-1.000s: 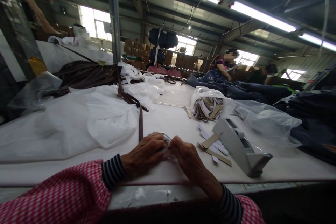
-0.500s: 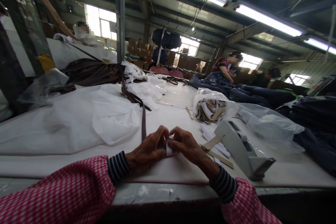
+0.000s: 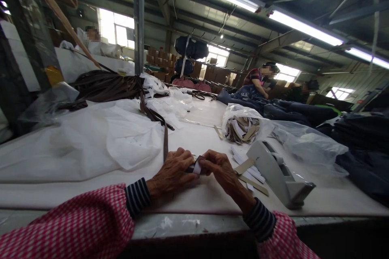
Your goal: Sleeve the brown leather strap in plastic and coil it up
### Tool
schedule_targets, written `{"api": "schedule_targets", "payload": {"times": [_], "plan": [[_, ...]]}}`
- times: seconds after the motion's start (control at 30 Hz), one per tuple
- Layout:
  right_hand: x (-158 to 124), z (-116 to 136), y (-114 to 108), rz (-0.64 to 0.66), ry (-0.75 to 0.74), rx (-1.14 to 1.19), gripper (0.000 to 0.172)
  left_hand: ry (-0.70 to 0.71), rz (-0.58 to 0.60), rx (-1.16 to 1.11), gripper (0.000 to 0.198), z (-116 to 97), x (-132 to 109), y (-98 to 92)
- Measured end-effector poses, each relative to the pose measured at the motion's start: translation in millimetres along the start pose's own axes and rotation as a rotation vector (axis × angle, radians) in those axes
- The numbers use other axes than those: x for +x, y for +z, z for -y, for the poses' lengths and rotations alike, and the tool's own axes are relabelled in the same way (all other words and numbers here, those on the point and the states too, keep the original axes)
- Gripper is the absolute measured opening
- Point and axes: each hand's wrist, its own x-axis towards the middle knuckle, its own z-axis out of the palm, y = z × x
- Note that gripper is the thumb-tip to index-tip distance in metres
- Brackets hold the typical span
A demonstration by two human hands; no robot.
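Note:
A dark brown strap (image 3: 165,142) runs down the white table to my left hand (image 3: 174,173). That hand is closed over the strap near its end, palm down, with its thumb stretched along the near side. A small white strip (image 3: 197,166) lies across the dark strap end, between my two hands. My right hand (image 3: 219,166) pinches the strap end and the strip between thumb and curled fingers. How far the strip goes round the strap is hidden by the fingers.
To the right stands a grey tape dispenser (image 3: 278,176), with beige strips (image 3: 253,185) and white paper strips (image 3: 243,156) beside it. Behind lies a plastic bag (image 3: 240,111) of cut strips. White sheeting (image 3: 82,141) and bundled straps (image 3: 106,85) fill the left. A co-worker (image 3: 258,79) stands beyond.
My left fingers have flattened down over the strap, where they were pinching before. My right hand has shifted slightly right, and the strip and strap end now show tilted between the hands.

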Motion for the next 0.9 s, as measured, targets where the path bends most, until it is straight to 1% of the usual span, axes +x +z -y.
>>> {"api": "schedule_targets", "payload": {"times": [0.1,0.17,0.27,0.4,0.47,0.6,0.77,0.83,0.9], "plan": [[-3,0,0,-0.025,-0.001,-0.007,0.023,-0.017,0.010,-0.108,0.019,2,2,2.4],[-4,0,1,0.000,0.007,-0.038,0.023,-0.007,0.012,-0.126,0.020,2,2,3.9],[-2,1,-1,0.096,0.043,-0.052,0.026,0.038,0.024,-0.171,0.021,0,-1,5.1],[4,7,-8,0.300,0.090,-0.080,0.025,0.032,0.020,-0.248,0.020,-2,-4,4.5],[9,10,-11,0.387,0.091,-0.174,0.023,0.023,0.022,-0.259,0.019,-3,-4,3.5],[22,17,-13,0.478,0.037,-0.448,0.017,0.035,0.042,-0.255,0.020,-5,-5,1.1],[30,26,-9,0.526,-0.024,-0.590,0.011,0.084,0.036,-0.200,0.017,0,-6,0.8],[27,29,-8,0.516,-0.069,-0.643,0.012,0.100,0.061,-0.132,0.015,2,-6,1.3],[22,32,-6,0.491,-0.144,-0.712,0.013,0.109,0.084,-0.050,0.015,3,-5,2.0]]}}
